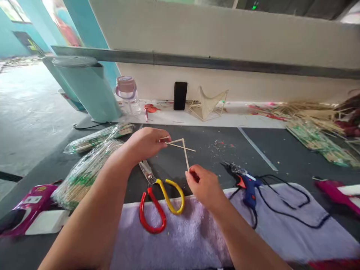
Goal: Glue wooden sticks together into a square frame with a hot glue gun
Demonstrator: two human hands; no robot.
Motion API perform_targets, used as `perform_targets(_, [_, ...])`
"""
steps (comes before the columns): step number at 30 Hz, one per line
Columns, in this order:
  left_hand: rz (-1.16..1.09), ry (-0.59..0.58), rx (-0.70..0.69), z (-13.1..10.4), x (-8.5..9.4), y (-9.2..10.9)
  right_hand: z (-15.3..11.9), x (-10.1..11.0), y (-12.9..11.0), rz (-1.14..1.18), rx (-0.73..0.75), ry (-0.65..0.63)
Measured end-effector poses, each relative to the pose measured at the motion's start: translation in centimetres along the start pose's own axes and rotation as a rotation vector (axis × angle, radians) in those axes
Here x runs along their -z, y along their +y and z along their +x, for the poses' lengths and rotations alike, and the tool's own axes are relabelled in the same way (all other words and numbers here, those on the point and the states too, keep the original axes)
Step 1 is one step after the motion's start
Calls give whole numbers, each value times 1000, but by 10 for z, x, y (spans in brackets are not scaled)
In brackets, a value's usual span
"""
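Between my hands is a small frame of thin wooden sticks (185, 153), joined at a corner that points away from me. My left hand (150, 141) pinches its left end, where a further loose-looking stick sticks out to the right. Fingers of my right hand (201, 182) close on the lower end of the other stick. Below them, scissors (152, 180) with one red and one yellow handle lie partly on a lilac towel (180, 240). A blue glue gun (249, 187) rests to the right of my right hand, its nozzle pointing away.
Plastic-wrapped stick bundles (84, 168) lie at left, with more packs (320, 142) at right. Along the wall stand a water bottle (129, 99), a phone (180, 96) and a curved stick model (209, 105). The black cord (292, 219) crosses the towel. A teal bin (87, 90) stands back left.
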State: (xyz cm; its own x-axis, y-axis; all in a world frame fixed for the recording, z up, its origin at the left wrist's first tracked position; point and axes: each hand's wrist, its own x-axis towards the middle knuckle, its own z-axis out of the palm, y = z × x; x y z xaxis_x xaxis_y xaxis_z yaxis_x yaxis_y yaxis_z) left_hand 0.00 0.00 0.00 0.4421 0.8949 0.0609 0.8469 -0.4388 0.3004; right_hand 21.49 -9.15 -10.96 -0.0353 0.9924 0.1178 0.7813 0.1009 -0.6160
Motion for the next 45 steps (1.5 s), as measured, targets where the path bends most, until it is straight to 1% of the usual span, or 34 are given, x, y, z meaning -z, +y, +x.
perform_targets(3, [34, -51, 18, 11, -20, -5, 5, 1, 2, -52, -57, -60])
perform_targets(8, [108, -146, 95, 26, -51, -14, 11, -2, 3, -195, -130, -156])
perform_targets(10, [122, -177, 103, 29, -61, -18, 14, -4, 4, -234, -126, -169])
perform_targets(12, [132, -209, 102, 32, -66, -25, 16, -5, 5, -248, -118, -174])
perform_targets(14, [141, -209, 128, 34, -67, -33, 17, -4, 6, -258, -117, -171])
perform_targets(17, [162, -204, 210, 35, -62, -46, 17, -2, 5, -275, -123, -160])
perform_targets(20, [200, -215, 248, 35, -58, -55, 17, 0, 4, -285, -128, -149])
perform_targets(24, [251, -155, 301, 34, -56, -61, 16, 3, 2, -290, -131, -126])
perform_targets(26, [247, -85, 376, 32, -56, -62, 15, 5, 1, -295, -126, -108])
perform_targets(28, [246, -24, 487, 31, -56, -64, 14, 6, 0, -295, -123, -99])
perform_targets(30, [258, -33, 570, 30, -57, -66, 13, 6, -1, -293, -121, -89])
perform_targets(31, [262, -56, 581, 30, -58, -67, 12, 7, -2, -291, -117, -81])
perform_targets(33, [263, -88, 552, 31, -62, -67, 11, 7, -3, -289, -106, -59])
perform_targets(36, [263, -86, 486, 35, -69, -67, 10, 10, -4, -286, -107, -22])
perform_targets(39, [275, -84, 465, 38, -71, -66, 11, 12, -3, -280, -109, -6])
perform_targets(42, [290, -41, 508, 37, -61, -63, 8, 12, -2, -267, -77, -18])
perform_targets(44, [290, 6, 548, 31, -48, -59, 4, 10, -3, -234, 3, -39])
perform_targets(45, [286, 23, 559, 26, -41, -57, 0, 10, -5, -210, 65, -58])
